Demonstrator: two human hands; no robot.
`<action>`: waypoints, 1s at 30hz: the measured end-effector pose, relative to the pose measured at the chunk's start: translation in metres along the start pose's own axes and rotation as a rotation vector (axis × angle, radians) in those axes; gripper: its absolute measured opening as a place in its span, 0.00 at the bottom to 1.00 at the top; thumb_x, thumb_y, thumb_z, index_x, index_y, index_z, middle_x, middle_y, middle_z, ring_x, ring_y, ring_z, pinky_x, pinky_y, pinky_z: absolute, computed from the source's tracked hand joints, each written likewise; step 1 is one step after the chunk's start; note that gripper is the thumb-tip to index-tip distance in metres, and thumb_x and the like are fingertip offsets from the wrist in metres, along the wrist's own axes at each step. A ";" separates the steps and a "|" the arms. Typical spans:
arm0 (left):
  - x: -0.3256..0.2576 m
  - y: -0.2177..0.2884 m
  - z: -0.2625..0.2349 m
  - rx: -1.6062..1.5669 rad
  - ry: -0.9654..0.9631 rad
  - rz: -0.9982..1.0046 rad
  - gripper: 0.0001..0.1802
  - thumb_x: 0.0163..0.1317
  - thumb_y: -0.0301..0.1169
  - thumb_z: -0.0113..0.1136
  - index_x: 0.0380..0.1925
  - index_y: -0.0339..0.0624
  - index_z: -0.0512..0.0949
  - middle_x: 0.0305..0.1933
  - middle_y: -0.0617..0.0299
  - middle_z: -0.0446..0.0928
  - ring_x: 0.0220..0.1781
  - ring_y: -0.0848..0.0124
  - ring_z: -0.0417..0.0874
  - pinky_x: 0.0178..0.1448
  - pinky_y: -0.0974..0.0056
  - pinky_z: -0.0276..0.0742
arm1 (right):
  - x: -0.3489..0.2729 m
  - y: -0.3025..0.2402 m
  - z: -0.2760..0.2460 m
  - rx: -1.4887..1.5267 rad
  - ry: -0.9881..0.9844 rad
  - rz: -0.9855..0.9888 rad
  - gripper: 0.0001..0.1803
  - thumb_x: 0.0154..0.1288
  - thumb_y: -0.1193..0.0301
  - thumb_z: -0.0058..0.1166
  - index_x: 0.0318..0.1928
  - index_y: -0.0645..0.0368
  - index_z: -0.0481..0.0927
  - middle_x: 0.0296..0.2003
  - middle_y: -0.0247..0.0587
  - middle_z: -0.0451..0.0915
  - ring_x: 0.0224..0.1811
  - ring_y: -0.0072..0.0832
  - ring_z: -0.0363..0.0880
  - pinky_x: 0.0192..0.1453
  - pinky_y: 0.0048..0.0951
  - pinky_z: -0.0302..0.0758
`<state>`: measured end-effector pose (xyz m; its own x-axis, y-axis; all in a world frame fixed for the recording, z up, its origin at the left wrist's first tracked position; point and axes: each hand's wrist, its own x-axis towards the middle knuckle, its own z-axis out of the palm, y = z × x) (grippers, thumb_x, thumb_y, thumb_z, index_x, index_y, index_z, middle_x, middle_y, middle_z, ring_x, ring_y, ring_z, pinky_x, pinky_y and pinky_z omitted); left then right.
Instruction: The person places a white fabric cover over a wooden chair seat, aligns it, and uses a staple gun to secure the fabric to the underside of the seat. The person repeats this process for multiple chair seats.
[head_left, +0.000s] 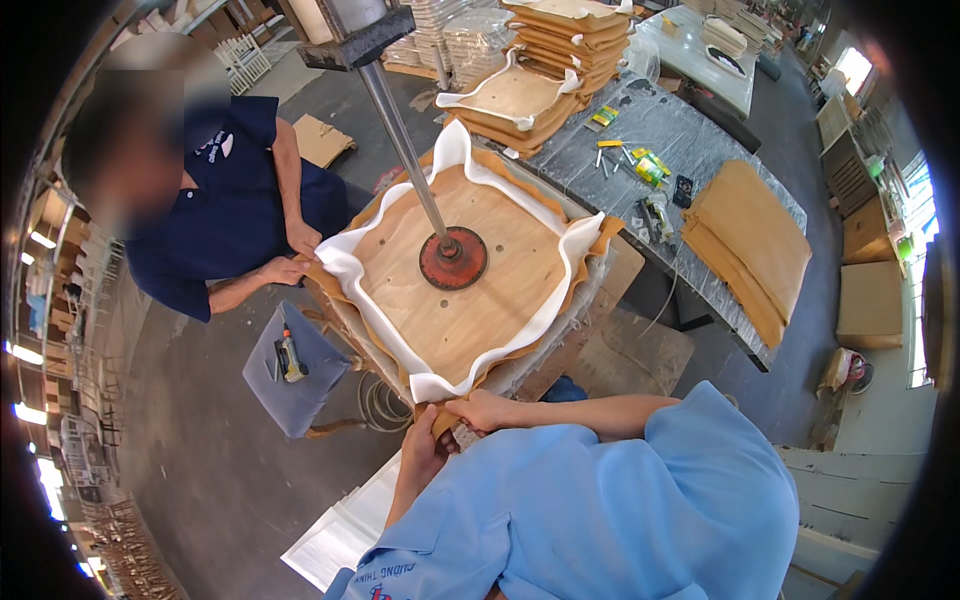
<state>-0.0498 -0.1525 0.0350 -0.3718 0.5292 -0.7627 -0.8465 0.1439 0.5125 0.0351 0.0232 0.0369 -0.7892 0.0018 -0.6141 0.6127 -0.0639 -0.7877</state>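
A square plywood panel (390, 290) lies on the worktop in front of me, ringed by white padding (455, 150) that curls up at its edges. Tan leather-like cover material (447, 421) shows beneath the padding and sticks out at the near corner. My left hand (422, 452) pinches that corner flap from the left. From the right, my right hand (484, 410) grips the same flap, its fingers curled. A round red press pad (432, 268) on a metal rod (405, 140) bears down on the middle of the panel.
At the left corner, a co-worker's hands (290, 262) hold the cover. Below them, a grey-blue chair seat (310, 395) carries a handheld tool (290, 358). To the right, a plastic-covered table (590, 150) bears folded tan sheets (745, 240). Stacked panels (565, 55) stand behind.
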 end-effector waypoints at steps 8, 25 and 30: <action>-0.061 0.053 0.023 0.755 -0.026 0.327 0.26 0.81 0.45 0.56 0.27 0.37 0.82 0.23 0.58 0.81 0.26 0.70 0.83 0.34 0.63 0.81 | -0.034 0.008 -0.034 -0.224 0.053 -0.169 0.23 0.78 0.51 0.57 0.38 0.61 0.84 0.29 0.42 0.84 0.32 0.37 0.84 0.40 0.39 0.80; 0.085 0.013 0.152 1.969 -0.007 0.963 0.19 0.64 0.49 0.68 0.37 0.44 0.87 0.43 0.58 0.83 0.55 0.59 0.79 0.61 0.51 0.68 | -0.041 0.033 -0.204 -1.189 0.254 -0.737 0.11 0.63 0.69 0.56 0.44 0.54 0.86 0.45 0.37 0.83 0.56 0.37 0.80 0.61 0.42 0.78; 0.102 0.031 0.144 1.983 -0.157 0.949 0.16 0.64 0.46 0.70 0.28 0.47 0.85 0.32 0.60 0.83 0.41 0.60 0.83 0.55 0.53 0.71 | -0.010 0.027 -0.217 -1.090 0.119 -0.782 0.06 0.61 0.70 0.56 0.37 0.53 0.84 0.38 0.39 0.85 0.48 0.41 0.85 0.53 0.43 0.82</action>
<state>-0.0592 0.0263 0.0294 -0.2098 0.9677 -0.1400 0.9189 0.2441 0.3100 0.0681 0.2381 0.0110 -0.9698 -0.2377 0.0547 -0.2296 0.8137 -0.5340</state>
